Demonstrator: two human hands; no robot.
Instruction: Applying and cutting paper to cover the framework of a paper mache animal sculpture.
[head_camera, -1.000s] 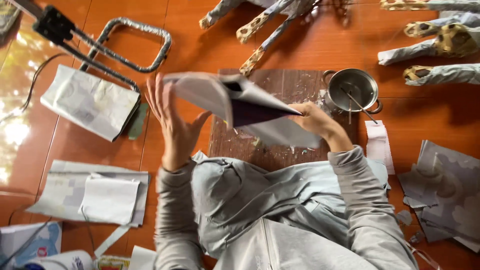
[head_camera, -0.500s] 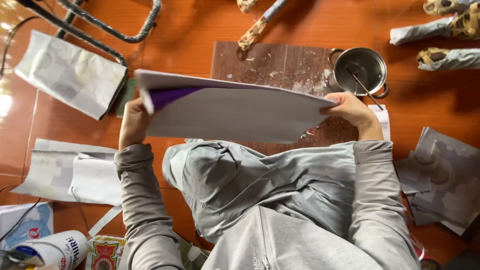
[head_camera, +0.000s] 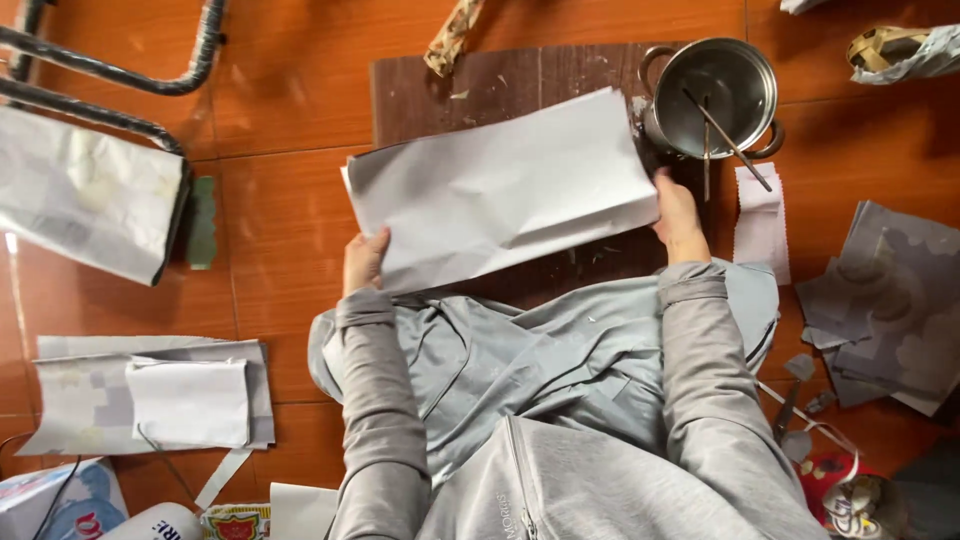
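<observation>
A sheet of white paper (head_camera: 500, 190) is held flat over the brown board (head_camera: 480, 85), near the pot (head_camera: 712, 97), its ends pinched by left hand (head_camera: 365, 262) and right hand (head_camera: 678, 215), seemingly for squaring.

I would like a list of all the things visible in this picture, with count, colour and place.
paper sheet: 1, white, held over the board
board: 1, dark brown, on the orange floor
pot: 1, metal, sticks inside, right of the sheet
paper stack: 1, pale grey, floor at left
paper bag: 1, whitish, upper left
grey papers: several, far right
left hand: grips the sheet's near left corner
right hand: grips the sheet's right edge
</observation>
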